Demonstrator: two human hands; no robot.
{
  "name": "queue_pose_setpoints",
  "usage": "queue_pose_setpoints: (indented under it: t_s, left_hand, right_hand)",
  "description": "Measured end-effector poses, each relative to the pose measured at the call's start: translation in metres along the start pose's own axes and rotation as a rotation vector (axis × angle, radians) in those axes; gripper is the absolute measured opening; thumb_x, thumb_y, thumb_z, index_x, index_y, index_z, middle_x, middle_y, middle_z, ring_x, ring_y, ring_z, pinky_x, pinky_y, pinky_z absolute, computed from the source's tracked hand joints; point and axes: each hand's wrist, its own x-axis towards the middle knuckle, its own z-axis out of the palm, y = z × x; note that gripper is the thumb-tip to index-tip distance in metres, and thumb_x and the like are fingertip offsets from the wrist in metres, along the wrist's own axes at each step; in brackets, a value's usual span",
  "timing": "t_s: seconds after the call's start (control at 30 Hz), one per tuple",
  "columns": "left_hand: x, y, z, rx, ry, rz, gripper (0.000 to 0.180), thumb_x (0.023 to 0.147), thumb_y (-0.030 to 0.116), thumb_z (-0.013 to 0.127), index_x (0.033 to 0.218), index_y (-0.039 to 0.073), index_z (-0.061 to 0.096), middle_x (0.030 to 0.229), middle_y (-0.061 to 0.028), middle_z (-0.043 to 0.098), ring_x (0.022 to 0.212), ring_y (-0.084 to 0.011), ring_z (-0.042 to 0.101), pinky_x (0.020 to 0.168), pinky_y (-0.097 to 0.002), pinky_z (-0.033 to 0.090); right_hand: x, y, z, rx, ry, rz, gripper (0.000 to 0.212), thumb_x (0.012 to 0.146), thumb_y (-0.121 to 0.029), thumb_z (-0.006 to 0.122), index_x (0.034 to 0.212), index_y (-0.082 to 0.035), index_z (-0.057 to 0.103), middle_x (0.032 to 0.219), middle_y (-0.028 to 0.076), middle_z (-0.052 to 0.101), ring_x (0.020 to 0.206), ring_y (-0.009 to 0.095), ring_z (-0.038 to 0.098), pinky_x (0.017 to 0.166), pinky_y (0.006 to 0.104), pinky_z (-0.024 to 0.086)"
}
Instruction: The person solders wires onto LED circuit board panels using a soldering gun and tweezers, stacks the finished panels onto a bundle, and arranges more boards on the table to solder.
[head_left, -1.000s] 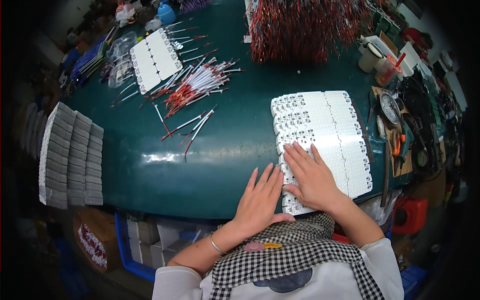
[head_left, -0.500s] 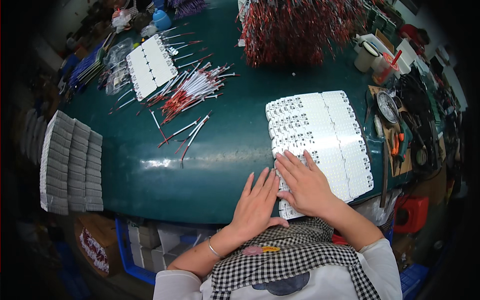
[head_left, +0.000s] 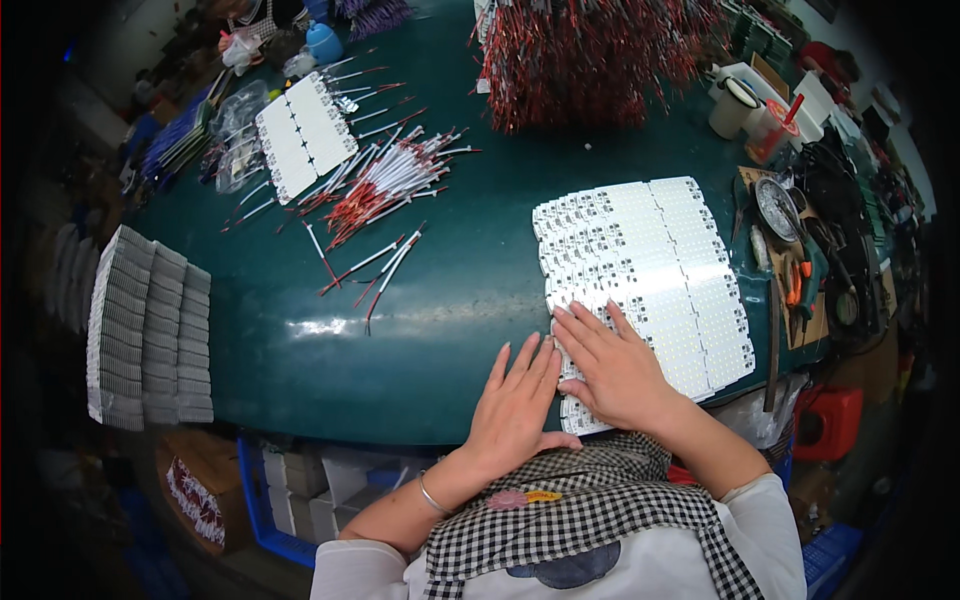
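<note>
White circuit board panels (head_left: 690, 260), dotted with small yellowish squares, lie fanned in overlapping rows on the green table at the right. My right hand (head_left: 615, 368) rests flat on their near left part, fingers stretched out and pointing forward. Beside it, my left hand (head_left: 515, 400) is laid along the left edge of the panels, its fingers straight and its thumb apart. Neither hand grips anything. The part of the panels beneath my right hand is hidden.
Short white and red wires (head_left: 385, 185) lie in a heap at the back left, near another white panel (head_left: 305, 135). A tall stack of panels (head_left: 150, 330) stands at the left edge. Red and silver wire bundles (head_left: 600, 60) are piled at the back. Tools (head_left: 800, 285) lie at the right.
Both hands hold nearly the same place on the panels. The whole view has shifted slightly; nothing has been picked up or let go.
</note>
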Motion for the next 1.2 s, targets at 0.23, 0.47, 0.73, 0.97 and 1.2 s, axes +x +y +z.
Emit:
queue_pose_setpoints:
  t_s: [0.23, 0.47, 0.73, 0.97, 1.2]
  left_hand:
    - [0.0, 0.001, 0.0, -0.001, 0.016, -0.003, 0.105, 0.06, 0.052, 0.081, 0.134, -0.011, 0.04, 0.14, -0.0242, 0.041, 0.138, -0.0377, 0.03, 0.113, -0.0538, 0.019]
    - [0.001, 0.005, -0.002, -0.004, 0.008, -0.01, 0.113, 0.057, 0.051, 0.082, 0.138, -0.01, 0.032, 0.142, -0.0234, 0.039, 0.138, -0.0375, 0.029, 0.113, -0.0536, 0.017]
    - [0.0, 0.001, 0.001, -0.032, 0.022, 0.001, 0.118, 0.053, 0.046, 0.086, 0.139, -0.01, 0.027, 0.142, -0.0226, 0.039, 0.138, -0.0376, 0.03, 0.113, -0.054, 0.018]
    - [0.002, 0.003, -0.001, -0.022, -0.008, -0.005, 0.117, 0.052, 0.044, 0.087, 0.14, -0.007, 0.029, 0.141, -0.0212, 0.041, 0.137, -0.0379, 0.031, 0.112, -0.0543, 0.02]
    - [0.001, 0.003, -0.001, -0.016, 0.003, 0.0, 0.116, 0.052, 0.045, 0.087, 0.14, -0.006, 0.029, 0.141, -0.0205, 0.041, 0.137, -0.0379, 0.031, 0.112, -0.0545, 0.02]
  right_hand:
    - [-0.003, 0.003, -0.001, -0.02, -0.015, 0.003, 0.064, 0.084, -0.035, 0.063, 0.133, 0.002, 0.047, 0.145, 0.013, 0.04, 0.138, 0.026, 0.033, 0.114, 0.0491, 0.022]
    - [-0.006, 0.002, -0.001, -0.082, 0.047, -0.031, 0.064, 0.085, -0.037, 0.061, 0.135, 0.0, 0.046, 0.146, 0.012, 0.04, 0.139, 0.027, 0.031, 0.114, 0.05, 0.02]
    - [-0.006, 0.008, -0.001, -0.048, -0.031, -0.01, 0.064, 0.085, -0.041, 0.061, 0.135, -0.002, 0.047, 0.145, 0.011, 0.041, 0.139, 0.024, 0.032, 0.115, 0.0484, 0.02]
    - [-0.009, 0.014, -0.002, -0.026, -0.011, -0.012, 0.063, 0.086, -0.04, 0.061, 0.134, -0.002, 0.048, 0.144, 0.011, 0.043, 0.138, 0.024, 0.033, 0.115, 0.0486, 0.019]
    - [-0.01, 0.019, -0.001, -0.04, -0.059, -0.015, 0.063, 0.086, -0.039, 0.061, 0.135, -0.001, 0.046, 0.145, 0.011, 0.041, 0.138, 0.027, 0.033, 0.114, 0.0516, 0.02]
